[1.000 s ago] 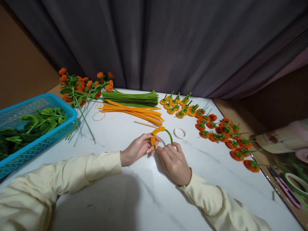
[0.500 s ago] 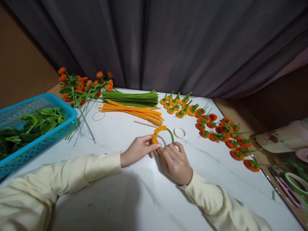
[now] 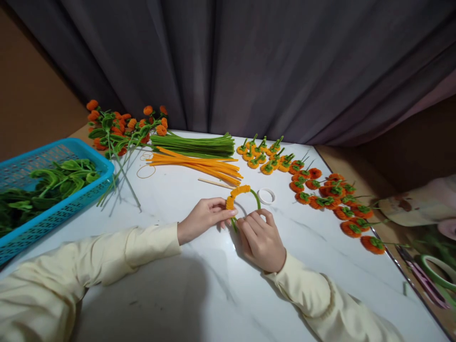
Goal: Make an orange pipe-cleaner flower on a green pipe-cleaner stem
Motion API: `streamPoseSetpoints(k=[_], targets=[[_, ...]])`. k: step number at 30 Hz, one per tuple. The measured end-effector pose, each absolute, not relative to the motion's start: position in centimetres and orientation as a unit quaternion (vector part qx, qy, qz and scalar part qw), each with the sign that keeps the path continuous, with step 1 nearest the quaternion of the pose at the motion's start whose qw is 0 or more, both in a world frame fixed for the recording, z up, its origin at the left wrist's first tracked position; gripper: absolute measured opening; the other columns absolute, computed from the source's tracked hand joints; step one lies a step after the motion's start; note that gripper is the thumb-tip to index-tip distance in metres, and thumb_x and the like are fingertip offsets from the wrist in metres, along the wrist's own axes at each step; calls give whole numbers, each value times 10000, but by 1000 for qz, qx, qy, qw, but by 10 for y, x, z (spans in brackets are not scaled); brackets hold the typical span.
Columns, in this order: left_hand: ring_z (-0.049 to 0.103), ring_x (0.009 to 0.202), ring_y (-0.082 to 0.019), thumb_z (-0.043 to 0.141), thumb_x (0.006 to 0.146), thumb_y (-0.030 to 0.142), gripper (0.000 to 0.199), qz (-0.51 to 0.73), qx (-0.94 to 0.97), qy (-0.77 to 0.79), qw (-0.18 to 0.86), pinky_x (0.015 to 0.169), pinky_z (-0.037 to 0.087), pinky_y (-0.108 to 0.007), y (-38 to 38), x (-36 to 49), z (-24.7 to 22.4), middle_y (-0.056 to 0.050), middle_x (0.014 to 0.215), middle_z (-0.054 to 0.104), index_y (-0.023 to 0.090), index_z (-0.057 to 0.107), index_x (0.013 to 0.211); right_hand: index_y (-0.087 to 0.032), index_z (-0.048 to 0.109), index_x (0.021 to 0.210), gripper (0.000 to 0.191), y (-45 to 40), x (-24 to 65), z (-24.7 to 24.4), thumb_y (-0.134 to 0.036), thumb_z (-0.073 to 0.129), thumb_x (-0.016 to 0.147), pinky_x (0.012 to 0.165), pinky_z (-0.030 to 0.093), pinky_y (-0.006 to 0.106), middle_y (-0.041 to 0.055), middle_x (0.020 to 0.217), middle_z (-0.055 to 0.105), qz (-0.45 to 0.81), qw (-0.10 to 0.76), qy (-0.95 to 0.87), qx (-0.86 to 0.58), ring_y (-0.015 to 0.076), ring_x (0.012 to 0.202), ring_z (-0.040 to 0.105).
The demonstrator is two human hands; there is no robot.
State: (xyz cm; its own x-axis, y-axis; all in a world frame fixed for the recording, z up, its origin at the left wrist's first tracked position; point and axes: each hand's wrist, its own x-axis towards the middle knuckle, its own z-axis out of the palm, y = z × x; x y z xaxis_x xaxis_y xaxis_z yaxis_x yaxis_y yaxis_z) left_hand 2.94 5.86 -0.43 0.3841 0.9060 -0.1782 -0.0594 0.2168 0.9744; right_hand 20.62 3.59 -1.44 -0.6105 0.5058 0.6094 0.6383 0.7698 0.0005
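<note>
Between my hands a green stem point(image 3: 256, 198) curves in a loop, with folded orange-yellow pieces point(image 3: 240, 191) along its upper left part. My left hand point(image 3: 202, 219) pinches the loop's left side just below the orange pieces, thumb and fingers together. The fingers of my right hand point(image 3: 261, 237) are curled around the loop's lower right part and hide some of it. Just beyond my right hand a white ring point(image 3: 266, 195) lies on the table. A thin wooden stick point(image 3: 215, 183) rests behind the loop.
Green stems point(image 3: 195, 145) and orange strips point(image 3: 197, 165) lie at the back. Yellow flower heads point(image 3: 267, 168) and orange ones point(image 3: 351, 229) spread rightward. A blue basket point(image 3: 107, 166) of leaves stands left, beside orange flowers point(image 3: 117, 126). Scissors point(image 3: 425, 280) and green tape point(image 3: 440, 271) lie right.
The loop has shifted slightly to the right, and its orange pieces sit a little farther along. More green stem shows between my hands. My left fingers have moved slightly.
</note>
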Motion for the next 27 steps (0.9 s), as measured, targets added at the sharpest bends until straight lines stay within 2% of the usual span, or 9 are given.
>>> streamPoseSetpoints(k=[2,4,6,9,13,20,27], targets=[[452,405,-45,670,757,388,328,354,512,406,669,366,333,-156,60,27,-4,11,617,593,117,599,926,-116,579,781,213,36,207,-14,-36,385,815,764,384,366,43,611,502,-117,297,-895,-311,177,646,432],[383,319,-30,633,790,405,321,332,512,393,688,303,251,-154,63,25,-3,16,581,596,127,585,944,-113,583,780,229,36,208,-13,-24,376,817,769,388,364,47,618,516,-126,293,-899,-300,176,650,438],[406,311,-42,621,800,409,292,325,499,380,708,311,293,-161,65,24,-2,15,535,585,124,578,844,-114,586,776,240,37,208,-13,-22,368,818,768,391,364,48,615,517,-127,292,-901,-294,175,646,435],[481,401,-60,661,773,380,284,360,462,376,718,395,394,-172,67,26,0,8,539,575,117,565,726,-106,590,761,213,37,207,-14,-30,398,814,748,395,357,46,597,504,-117,291,-903,-294,170,632,420],[486,460,-40,672,769,337,248,407,415,371,724,435,398,-166,68,27,0,-23,716,631,107,581,769,-85,595,755,173,36,205,-15,-31,448,827,711,393,346,49,595,515,-116,291,-906,-284,164,630,416],[506,501,-49,662,786,310,224,416,405,367,727,508,426,-168,66,29,-2,4,653,594,103,576,783,-102,587,790,198,36,204,-17,-46,415,870,721,390,341,37,598,507,-143,293,-899,-292,162,629,419],[522,494,-62,660,776,361,264,416,447,383,693,483,440,-190,67,29,-3,-24,739,631,114,570,805,-113,575,782,194,36,204,-18,-53,414,872,718,389,342,31,598,500,-130,300,-896,-300,163,627,428]])
